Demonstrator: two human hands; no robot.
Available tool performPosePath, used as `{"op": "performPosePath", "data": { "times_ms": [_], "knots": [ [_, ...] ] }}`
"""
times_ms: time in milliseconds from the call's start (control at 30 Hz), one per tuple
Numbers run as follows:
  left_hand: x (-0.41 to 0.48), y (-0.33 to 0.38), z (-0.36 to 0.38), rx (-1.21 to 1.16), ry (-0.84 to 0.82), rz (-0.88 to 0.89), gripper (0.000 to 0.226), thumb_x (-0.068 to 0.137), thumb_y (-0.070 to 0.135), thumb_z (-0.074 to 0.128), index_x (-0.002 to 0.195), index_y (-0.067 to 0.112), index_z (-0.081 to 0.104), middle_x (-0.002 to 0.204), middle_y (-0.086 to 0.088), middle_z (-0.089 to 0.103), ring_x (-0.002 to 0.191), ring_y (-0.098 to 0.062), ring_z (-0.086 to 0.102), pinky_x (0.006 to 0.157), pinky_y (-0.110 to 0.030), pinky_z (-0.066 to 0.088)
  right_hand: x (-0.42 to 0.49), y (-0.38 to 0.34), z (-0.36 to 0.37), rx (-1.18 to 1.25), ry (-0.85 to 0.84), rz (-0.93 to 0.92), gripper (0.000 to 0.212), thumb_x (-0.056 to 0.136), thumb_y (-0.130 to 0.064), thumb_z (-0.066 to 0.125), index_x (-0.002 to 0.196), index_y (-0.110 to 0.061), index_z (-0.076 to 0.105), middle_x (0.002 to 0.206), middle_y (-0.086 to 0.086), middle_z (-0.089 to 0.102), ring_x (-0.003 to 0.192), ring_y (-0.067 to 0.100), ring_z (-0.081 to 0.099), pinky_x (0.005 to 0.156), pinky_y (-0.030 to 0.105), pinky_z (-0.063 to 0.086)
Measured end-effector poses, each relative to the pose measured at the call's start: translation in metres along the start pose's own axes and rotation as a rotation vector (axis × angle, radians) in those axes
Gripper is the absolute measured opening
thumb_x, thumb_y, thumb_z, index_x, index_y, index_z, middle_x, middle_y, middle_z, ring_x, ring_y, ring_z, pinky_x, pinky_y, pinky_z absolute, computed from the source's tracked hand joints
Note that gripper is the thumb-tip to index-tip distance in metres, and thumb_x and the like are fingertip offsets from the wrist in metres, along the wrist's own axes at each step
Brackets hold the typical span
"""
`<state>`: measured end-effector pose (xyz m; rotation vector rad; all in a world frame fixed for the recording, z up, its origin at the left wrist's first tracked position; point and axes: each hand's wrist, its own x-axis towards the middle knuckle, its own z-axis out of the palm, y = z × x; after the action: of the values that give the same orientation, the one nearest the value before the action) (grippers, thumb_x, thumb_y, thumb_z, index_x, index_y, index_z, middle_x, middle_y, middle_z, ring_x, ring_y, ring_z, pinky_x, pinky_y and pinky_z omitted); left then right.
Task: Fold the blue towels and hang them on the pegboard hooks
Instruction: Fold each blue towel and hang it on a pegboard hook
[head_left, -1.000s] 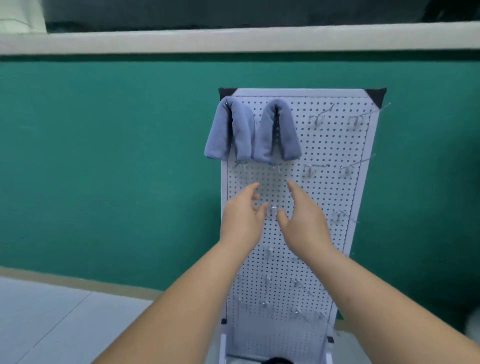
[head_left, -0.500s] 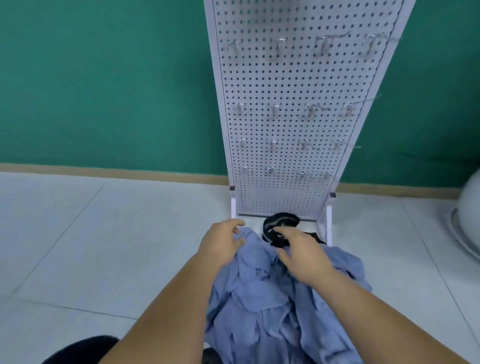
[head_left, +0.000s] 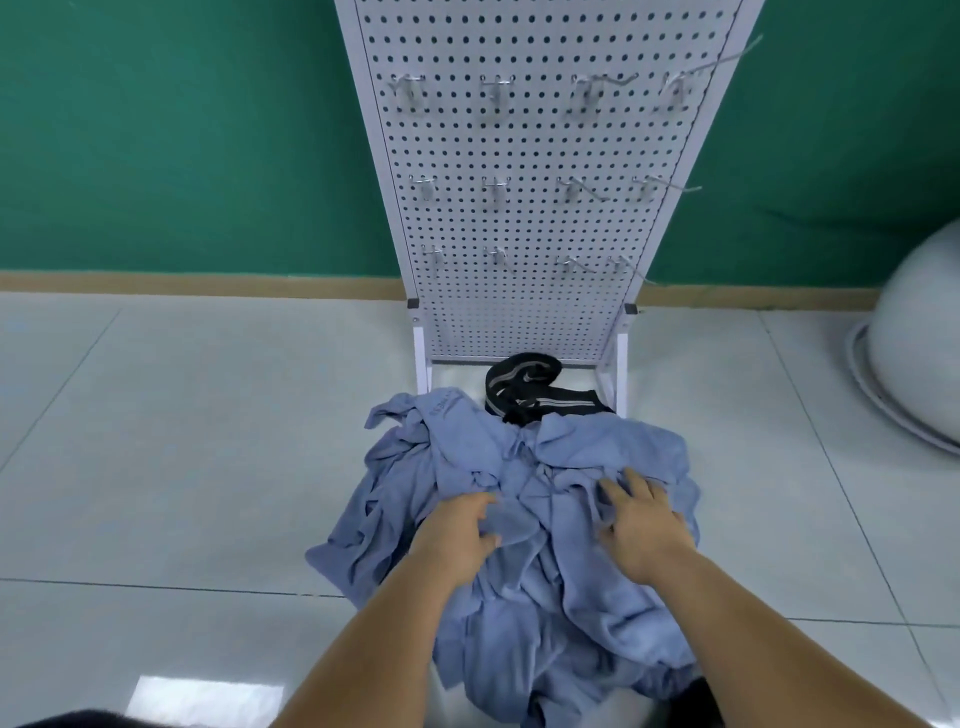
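Down on the floor (head_left: 208, 441) before the pegboard (head_left: 524, 145), both hands have dropped from its top onto the loose blue towels (head_left: 545, 623): right hand (head_left: 641, 530) spread flat, left hand (head_left: 460, 540) perhaps pinching a fold, I cannot tell. Another towel looks next for folding.

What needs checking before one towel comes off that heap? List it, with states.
1. Hands on towel pile: ok; left hand and right hand touch it.
2. One towel singled out: not ok; all tangled.
3. Grip on cloth: right not ok, fingers spread flat; left cannot tell.
4. Free hooks on pegboard: ok; those in view are bare.
5. Black strap clear of pile: cannot tell; it lies at the far edge.
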<state>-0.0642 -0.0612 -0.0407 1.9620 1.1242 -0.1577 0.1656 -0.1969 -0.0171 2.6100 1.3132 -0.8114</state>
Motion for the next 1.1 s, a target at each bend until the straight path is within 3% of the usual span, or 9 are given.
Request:
{"op": "performPosePath", "data": {
  "times_ms": [133, 233, 300, 467, 600, 733, 833, 933, 1100],
  "knots": [
    [0.009, 0.021, -0.003, -0.042, 0.026, 0.053, 0.055, 0.1, 0.028, 0.069, 0.152, 0.029, 0.051, 0.14, 0.003, 0.06, 0.12, -0.016, 0.063, 0.102, -0.04, 0.055, 0.001, 0.0, -0.003, 0.092, 0.096, -0.052, 0.05, 0.105, -0.032, 0.052, 0.154, -0.023, 0.048, 0.155, 0.001, 0.047, 0.146, 0.026, 0.04, 0.115, 0.039, 0.04],
    [0.013, 0.042, -0.006, -0.08, 0.11, 0.123, 0.053, 0.1, 0.029, 0.068, 0.151, 0.029, 0.052, 0.144, 0.004, 0.058, 0.118, -0.016, 0.063, 0.103, -0.039, 0.053, -0.005, -0.004, -0.006, 0.253, 0.246, -0.112, 0.016, 0.1, -0.034, 0.058, 0.097, -0.028, 0.073, 0.099, -0.009, 0.072, 0.095, 0.017, 0.066, 0.082, 0.035, 0.054],
    [0.016, 0.057, -0.008, -0.089, 0.159, 0.172, 0.053, 0.099, 0.031, 0.069, 0.149, 0.032, 0.053, 0.146, 0.006, 0.056, 0.115, -0.019, 0.065, 0.101, -0.039, 0.053, -0.009, -0.005, -0.01, 0.459, 0.227, -0.117, 0.015, 0.097, -0.034, 0.064, 0.085, -0.035, 0.073, 0.083, -0.016, 0.074, 0.078, 0.003, 0.067, 0.072, 0.027, 0.053],
    [0.022, 0.076, -0.005, -0.1, 0.141, 0.206, 0.055, 0.099, 0.031, 0.07, 0.151, 0.028, 0.052, 0.147, 0.0, 0.055, 0.118, -0.024, 0.064, 0.104, -0.039, 0.051, 0.004, 0.018, -0.023, 0.269, 0.467, -0.089, 0.031, 0.101, -0.034, 0.063, 0.131, -0.039, 0.068, 0.143, -0.002, 0.051, 0.132, 0.017, 0.049, 0.097, 0.029, 0.047],
    [0.023, 0.069, -0.001, -0.097, 0.143, 0.21, 0.054, 0.1, 0.032, 0.069, 0.152, 0.03, 0.051, 0.147, 0.001, 0.053, 0.116, -0.021, 0.064, 0.105, -0.038, 0.051, 0.029, 0.043, -0.025, 0.118, 0.08, 0.027, 0.061, 0.102, -0.062, 0.049, 0.158, -0.051, 0.03, 0.174, 0.011, 0.0, 0.159, 0.035, 0.001, 0.127, 0.045, 0.018],
    [0.026, 0.058, -0.002, -0.088, 0.14, 0.173, 0.054, 0.1, 0.032, 0.07, 0.151, 0.031, 0.052, 0.148, 0.005, 0.051, 0.112, -0.014, 0.065, 0.103, -0.034, 0.052, 0.044, 0.035, -0.009, 0.231, -0.083, -0.047, 0.065, 0.104, -0.043, 0.054, 0.163, -0.027, 0.034, 0.172, 0.01, 0.021, 0.156, 0.032, 0.026, 0.123, 0.04, 0.032],
    [0.028, 0.058, -0.005, -0.084, 0.137, 0.148, 0.055, 0.099, 0.032, 0.071, 0.15, 0.03, 0.052, 0.147, 0.005, 0.053, 0.115, -0.015, 0.064, 0.104, -0.037, 0.052, 0.038, 0.022, -0.003, 0.332, 0.005, -0.097, 0.051, 0.098, -0.02, 0.061, 0.149, -0.02, 0.055, 0.145, -0.002, 0.053, 0.118, 0.026, 0.063, 0.102, 0.035, 0.054],
    [0.028, 0.071, -0.015, -0.07, 0.146, 0.18, 0.06, 0.098, 0.034, 0.072, 0.153, 0.028, 0.05, 0.149, 0.007, 0.052, 0.123, -0.015, 0.06, 0.107, -0.032, 0.048, 0.022, 0.007, -0.017, 0.489, 0.152, -0.138, 0.025, 0.093, -0.018, 0.07, 0.114, -0.032, 0.074, 0.101, -0.02, 0.065, 0.086, 0.005, 0.063, 0.078, 0.007, 0.046],
    [0.027, 0.116, -0.053, -0.098, 0.115, 0.282, 0.057, 0.097, 0.036, 0.072, 0.15, 0.033, 0.052, 0.126, 0.02, 0.065, 0.117, -0.008, 0.062, 0.109, -0.033, 0.049, -0.005, -0.018, -0.093, 0.66, 0.236, -0.294, 0.01, 0.085, -0.02, 0.083, 0.086, -0.029, 0.084, 0.071, -0.029, 0.071, 0.067, -0.004, 0.062, 0.069, 0.009, 0.046]
  ]
}}
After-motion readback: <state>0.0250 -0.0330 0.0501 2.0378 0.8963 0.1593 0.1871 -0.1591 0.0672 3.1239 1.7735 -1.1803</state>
